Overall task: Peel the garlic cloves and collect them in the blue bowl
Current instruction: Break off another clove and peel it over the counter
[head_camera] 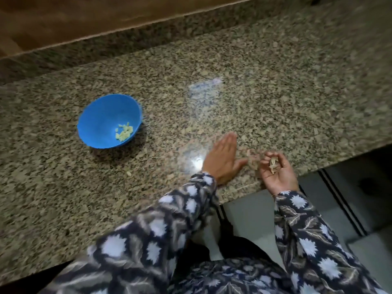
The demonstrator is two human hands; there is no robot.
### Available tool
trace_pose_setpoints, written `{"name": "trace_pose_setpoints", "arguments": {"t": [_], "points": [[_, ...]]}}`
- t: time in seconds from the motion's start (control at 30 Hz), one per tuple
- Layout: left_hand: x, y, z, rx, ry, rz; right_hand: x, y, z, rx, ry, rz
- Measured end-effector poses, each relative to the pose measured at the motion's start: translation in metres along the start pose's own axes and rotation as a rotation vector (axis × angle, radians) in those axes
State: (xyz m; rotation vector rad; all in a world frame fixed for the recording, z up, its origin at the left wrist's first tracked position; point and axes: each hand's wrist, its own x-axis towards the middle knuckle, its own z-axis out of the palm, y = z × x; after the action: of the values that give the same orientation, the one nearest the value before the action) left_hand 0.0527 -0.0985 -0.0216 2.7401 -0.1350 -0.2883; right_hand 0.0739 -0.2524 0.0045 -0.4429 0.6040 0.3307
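I take the blue bowl point(99, 115) as my landmark. It stands upright on the speckled granite surface point(265, 81). Inside it, at the lower right part of its bottom, lies a small heap of pale yellow peeled cloves point(124, 132). In front of the bowl, toward me and a little to the right, one small pale scrap point(128, 173) lies alone on the surface, apart from the bowl.

To the right of the bowl and nearer to me, well apart from it, I see the left hand point(222, 160). It lies on the surface with its back up. The fingers are straight and pressed together and point away from me, and the thumb is stretched out to the right. It holds nothing.

Farther to the right of the bowl, at the front edge of the surface, is the right hand point(277, 172). Its palm is up and the fingers are curled over a few pale garlic bits point(273, 164). The picture is blurred there, so I cannot tell if these are skins or cloves.

Between the two hands, at the tip of the left thumb, some loose skins point(253, 161) lie on the surface.

Both arms wear dark sleeves point(191, 209) with white flowers. Behind the bowl runs a brown wooden band point(84, 18).
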Motion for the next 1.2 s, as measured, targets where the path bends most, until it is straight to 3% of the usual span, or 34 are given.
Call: {"name": "trace_pose_setpoints", "arguments": {"t": [0.13, 0.2, 0.33, 0.43, 0.6, 0.7, 0.83, 1.0, 1.2], "points": [[0.067, 0.05, 0.009, 0.069, -0.076, 0.209, -0.001, -0.038, -0.014, -0.175, -0.04, -0.091], [0.077, 0.06, 0.013, 0.162, -0.131, 0.393, 0.0, -0.05, -0.021, -0.192, -0.018, -0.117], [0.054, 0.044, 0.017, 0.09, -0.183, 0.773, 0.008, -0.048, -0.018, -0.125, 0.008, -0.075], [0.013, 0.015, 0.014, 0.009, -0.139, 0.832, 0.013, -0.029, -0.007, -0.109, -0.076, 0.001], [-0.072, -0.064, -0.001, 0.034, -0.138, 0.705, 0.016, 0.025, 0.013, -0.227, -0.216, 0.195], [-0.135, -0.106, -0.016, 0.043, -0.125, 0.569, 0.012, 0.069, 0.025, -0.202, -0.207, 0.343], [-0.216, -0.151, -0.022, 0.093, 0.017, 0.363, 0.007, 0.119, 0.03, -0.15, -0.273, 0.499], [-0.263, -0.152, -0.008, 0.142, 0.245, 0.146, -0.004, 0.167, 0.037, -0.198, -0.398, 0.681], [-0.269, -0.141, -0.006, 0.155, 0.396, -0.019, -0.016, 0.199, 0.049, -0.332, -0.381, 0.755]]}}
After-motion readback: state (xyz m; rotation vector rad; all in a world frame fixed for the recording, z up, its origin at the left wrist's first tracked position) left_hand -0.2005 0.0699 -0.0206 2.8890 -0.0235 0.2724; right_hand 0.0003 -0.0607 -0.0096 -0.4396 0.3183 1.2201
